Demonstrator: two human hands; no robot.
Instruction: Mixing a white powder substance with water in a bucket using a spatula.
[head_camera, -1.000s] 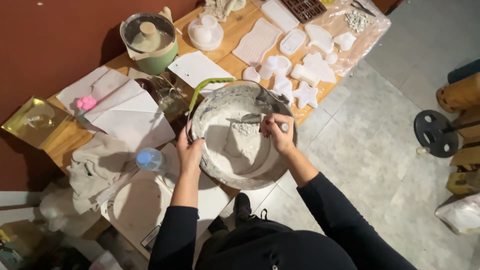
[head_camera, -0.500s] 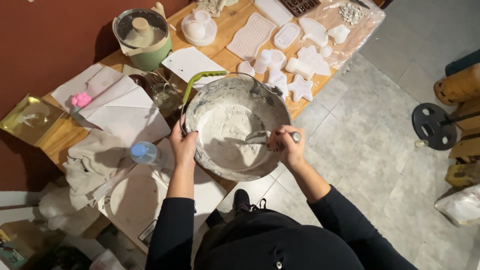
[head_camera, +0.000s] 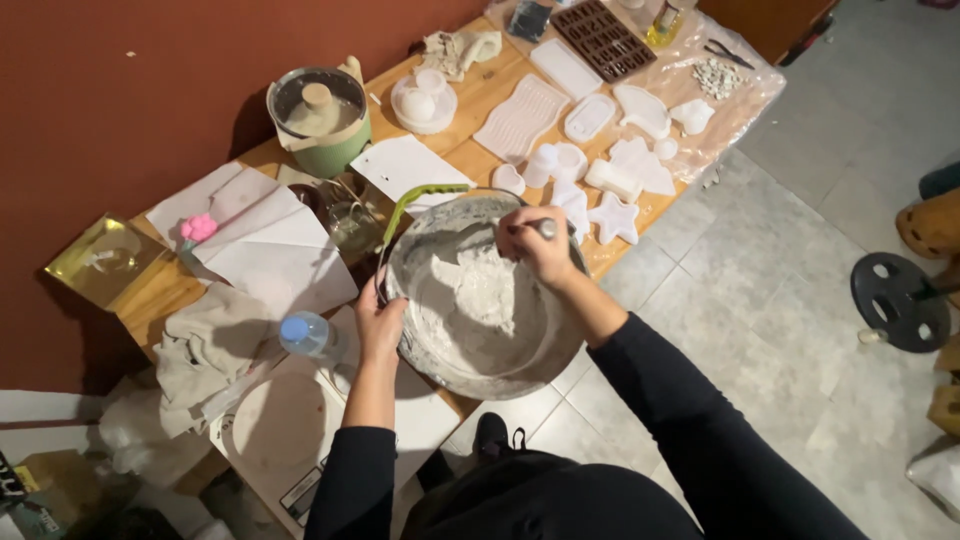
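A large metal bowl (head_camera: 430, 352) with a green handle (head_camera: 412, 204) holds a thick white-grey paste (head_camera: 487, 292). My left hand (head_camera: 378, 322) grips the bowl's left rim. My right hand (head_camera: 537, 247) is over the far side of the bowl, closed around the metal handle of a stirring tool (head_camera: 546, 229) whose lower end is hidden in the paste. Both arms wear black sleeves.
A wooden table (head_camera: 478, 92) carries white moulds (head_camera: 613, 178), a brown mould tray (head_camera: 603, 38), a green pot (head_camera: 323, 122), sheets of paper (head_camera: 270, 250), a pink piece (head_camera: 198, 228), a blue-capped bottle (head_camera: 303, 334) and cloths (head_camera: 208, 340). Tiled floor (head_camera: 770, 300) with a black weight plate (head_camera: 893, 300) lies right.
My right hand has moved from the bowl's right rim to its far side, dragging the stirring tool through the paste. The left hand stays on the left rim.
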